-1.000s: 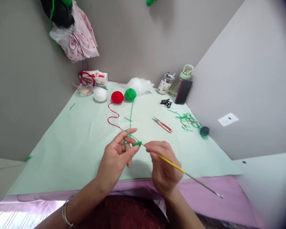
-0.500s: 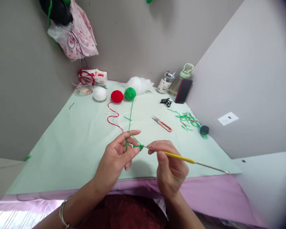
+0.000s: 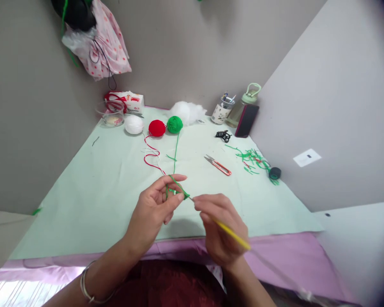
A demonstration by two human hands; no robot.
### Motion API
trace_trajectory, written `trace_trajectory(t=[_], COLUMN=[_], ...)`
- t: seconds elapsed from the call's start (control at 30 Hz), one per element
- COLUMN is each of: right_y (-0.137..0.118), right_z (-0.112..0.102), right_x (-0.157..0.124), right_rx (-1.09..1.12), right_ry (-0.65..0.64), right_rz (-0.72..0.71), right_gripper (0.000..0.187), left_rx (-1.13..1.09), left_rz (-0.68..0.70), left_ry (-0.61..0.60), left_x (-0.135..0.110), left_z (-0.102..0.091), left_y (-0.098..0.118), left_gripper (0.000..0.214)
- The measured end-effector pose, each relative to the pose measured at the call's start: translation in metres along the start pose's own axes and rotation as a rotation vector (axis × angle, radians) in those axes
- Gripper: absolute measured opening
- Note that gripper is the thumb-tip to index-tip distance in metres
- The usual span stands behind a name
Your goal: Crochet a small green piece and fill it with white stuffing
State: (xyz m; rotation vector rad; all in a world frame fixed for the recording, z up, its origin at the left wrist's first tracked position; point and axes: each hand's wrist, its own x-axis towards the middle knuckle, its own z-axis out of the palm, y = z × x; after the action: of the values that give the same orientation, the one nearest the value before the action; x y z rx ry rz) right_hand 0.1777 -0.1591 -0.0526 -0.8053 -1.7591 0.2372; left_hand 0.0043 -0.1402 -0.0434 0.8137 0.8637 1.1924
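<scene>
The yellow-gripped crochet hook has swung since half a second ago: its far metal end, then at the right near the tabletop corner, now points to the lower right of the frame and is smeared by motion. The right hand, just right of the frame's lower centre, pinches the hook near its front end between thumb and fingers, and has dipped a little to the left. That suggests the hook is being turned in mid-stroke at the stitches, not resting. The small green piece lies at the hook's front tip, near the middle of the frame; the left hand pinches it between thumb and fingers, which hide most of it, so whether a loop is caught cannot be told. The left index finger reaches out with green yarn over it, and the strand runs up to the green ball at upper centre. The ball looks unmoved, beside the red ball, so little yarn seems to have been drawn off.
</scene>
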Motion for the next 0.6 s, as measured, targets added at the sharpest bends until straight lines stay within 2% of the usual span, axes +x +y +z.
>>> trace_trajectory(t=[0.13, 0.27, 0.4, 0.6], right_y=[0.004, 0.010, 0.013, 0.007], right_z=[0.006, 0.014, 0.017, 0.017], right_x=[0.009, 0.013, 0.010, 0.001], right_rx=[0.415, 0.750, 0.748, 0.562], right_ry=[0.159, 0.215, 0.238, 0.256], right_rz=[0.355, 0.572, 0.578, 0.400], right_gripper=[0.020, 0.020, 0.018, 0.021], left_rx=[-0.223, -0.346, -0.336, -0.387], left_rz=[-0.196, -0.276, -0.237, -0.251], left_ry=[-0.154, -0.213, -0.133, -0.113], left_x=[0.001, 0.002, 0.003, 0.004], left_z=[0.000, 0.000, 0.002, 0.006], left_y=[0.004, 0.002, 0.000, 0.003], left_gripper=[0.027, 0.027, 0.027, 0.026])
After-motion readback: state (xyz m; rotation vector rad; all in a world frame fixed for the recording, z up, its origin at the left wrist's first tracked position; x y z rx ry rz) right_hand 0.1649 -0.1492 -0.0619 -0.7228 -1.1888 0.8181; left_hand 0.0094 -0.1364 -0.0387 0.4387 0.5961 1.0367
